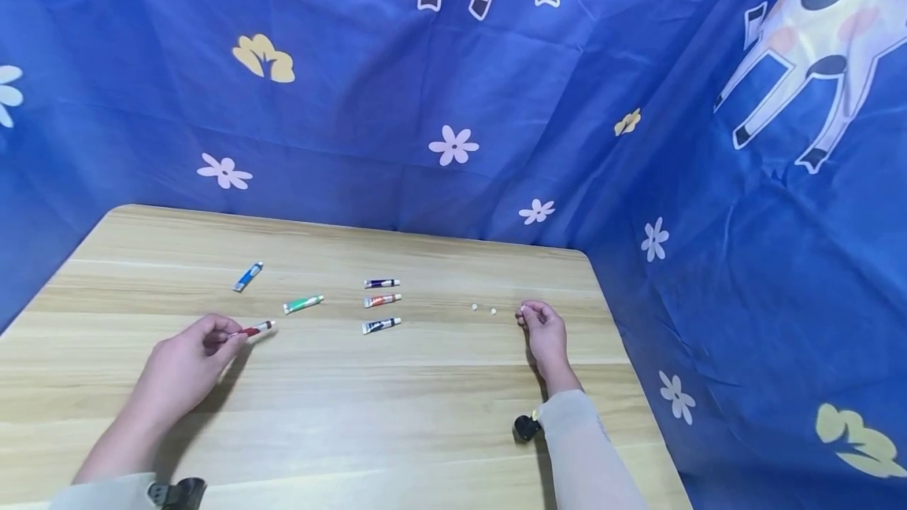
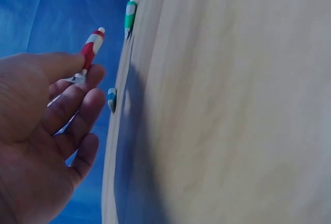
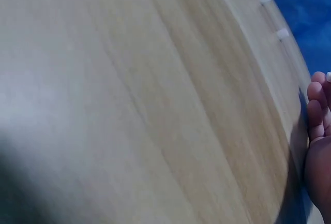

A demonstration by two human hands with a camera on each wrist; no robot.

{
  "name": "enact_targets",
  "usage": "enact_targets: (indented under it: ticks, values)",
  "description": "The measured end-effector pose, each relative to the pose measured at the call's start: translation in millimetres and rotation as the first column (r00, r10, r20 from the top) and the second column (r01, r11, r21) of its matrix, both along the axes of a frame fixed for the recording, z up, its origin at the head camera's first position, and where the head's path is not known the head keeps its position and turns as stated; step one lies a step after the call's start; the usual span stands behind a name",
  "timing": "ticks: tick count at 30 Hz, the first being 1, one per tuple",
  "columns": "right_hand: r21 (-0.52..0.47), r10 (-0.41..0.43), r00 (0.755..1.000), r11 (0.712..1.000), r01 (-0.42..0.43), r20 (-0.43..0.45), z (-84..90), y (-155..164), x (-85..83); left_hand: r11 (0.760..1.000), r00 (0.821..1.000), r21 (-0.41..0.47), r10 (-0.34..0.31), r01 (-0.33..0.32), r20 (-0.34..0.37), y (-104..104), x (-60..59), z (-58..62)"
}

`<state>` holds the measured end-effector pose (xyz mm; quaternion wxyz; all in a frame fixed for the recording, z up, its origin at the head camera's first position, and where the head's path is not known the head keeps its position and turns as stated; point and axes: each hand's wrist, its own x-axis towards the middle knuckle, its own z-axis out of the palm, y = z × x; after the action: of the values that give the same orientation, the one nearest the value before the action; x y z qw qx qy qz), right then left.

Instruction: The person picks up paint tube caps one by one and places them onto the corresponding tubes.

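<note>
My left hand (image 1: 183, 368) pinches a small red paint tube (image 1: 257, 329) by its flat end, between thumb and fingers. In the left wrist view the red tube (image 2: 93, 46) points up and away, its white tip outward. On the right, my right hand (image 1: 547, 337) pinches a small white cap (image 1: 523, 308) at its fingertips. Two more white caps, a nearer one (image 1: 494, 311) and a farther one (image 1: 474, 306), lie on the table to the left of that hand. Beyond my left hand lie a green tube (image 1: 303, 304) and a blue tube (image 1: 248, 276).
Mid-table, a purple tube (image 1: 383, 283), an orange-red tube (image 1: 383, 300) and a dark blue tube (image 1: 381, 325) lie in a column. The wooden table (image 1: 340, 415) meets a blue patterned curtain (image 1: 340, 116) at its back and right.
</note>
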<state>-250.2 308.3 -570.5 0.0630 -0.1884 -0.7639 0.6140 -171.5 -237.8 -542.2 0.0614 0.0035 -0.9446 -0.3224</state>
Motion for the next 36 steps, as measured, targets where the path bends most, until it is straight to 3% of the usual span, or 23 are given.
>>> enact_targets:
  ticks: [8, 19, 26, 36]
  values:
    - [-0.203, -0.095, 0.993, 0.976, 0.078, -0.075, 3.5, 6, 7.5, 0.995, 0.998, 0.073, 0.064, -0.064, 0.004, 8, 5.2, -1.4]
    - [-0.44, -0.168, 0.978, 0.893, 0.098, -0.122, 6.1, -3, 19.1, 0.983, 0.995, 0.161, 0.079, -0.089, 0.065, 19, 21.2, 1.3]
    - [-0.511, -0.158, 0.976, 0.857, 0.061, -0.149, 5.6, -16, 28.5, 0.975, 0.996, 0.207, 0.071, -0.082, 0.061, 31, 28.3, 3.3]
    - [-0.539, -0.129, 0.973, 0.842, 0.006, -0.192, 5.2, -36, 41.1, 0.949, 0.994, 0.301, 0.064, -0.089, 0.093, 51, 30.7, 6.1]
